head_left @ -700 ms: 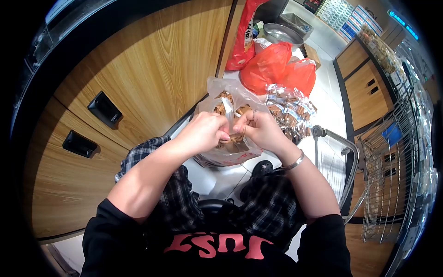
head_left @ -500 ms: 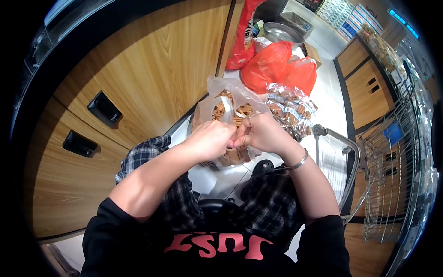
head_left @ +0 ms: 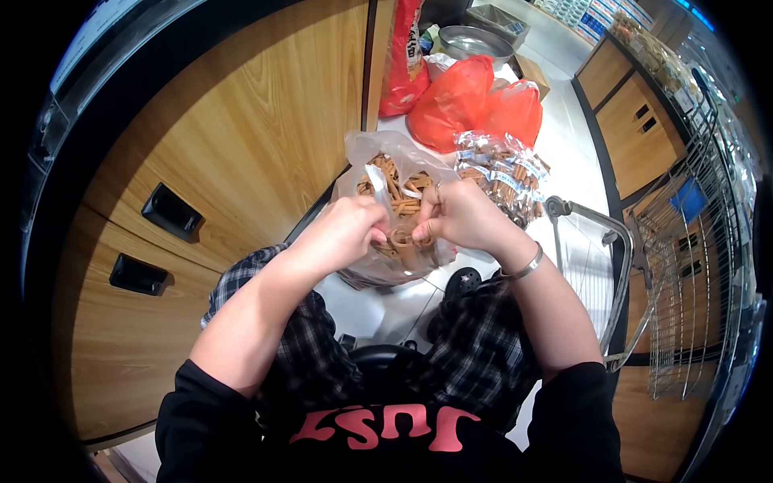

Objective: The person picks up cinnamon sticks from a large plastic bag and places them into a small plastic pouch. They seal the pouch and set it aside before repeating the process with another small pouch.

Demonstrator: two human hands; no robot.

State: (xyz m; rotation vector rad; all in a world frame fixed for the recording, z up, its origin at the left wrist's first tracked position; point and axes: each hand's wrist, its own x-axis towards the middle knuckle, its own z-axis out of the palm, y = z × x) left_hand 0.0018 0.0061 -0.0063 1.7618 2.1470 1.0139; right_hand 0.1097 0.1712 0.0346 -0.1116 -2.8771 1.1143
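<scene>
Directly in front of me on the floor stands a translucent plastic bag (head_left: pixel 366 149), its mouth open and full of brown cinnamon sticks (head_left: pixel 407 205). My left hand (head_left: pixel 352 229) is over the bag's near left side, thumb and fingers pinched together. Opposite it, my right hand (head_left: pixel 467 216) also has its fingers closed in a pinch, over the near right side. What either pinch holds is too small to make out. Between the hands lies a curled, ring-like brown piece (head_left: pixel 401 237). A white strip (head_left: pixel 376 185) runs over the sticks beside my left hand.
Clear packets of cinnamon sticks (head_left: pixel 507 173) lie to the right of the bag. Behind are red plastic bags (head_left: pixel 451 105), a red sack (head_left: pixel 403 68) and a metal basin (head_left: pixel 475 44). Wooden cabinets (head_left: pixel 266 121) stand left; a wire shopping cart (head_left: pixel 676 266) stands right.
My hands, which were touching each other over the bag, have moved apart to left and right. More of the cinnamon sticks and the brown ring-like piece now show between them.
</scene>
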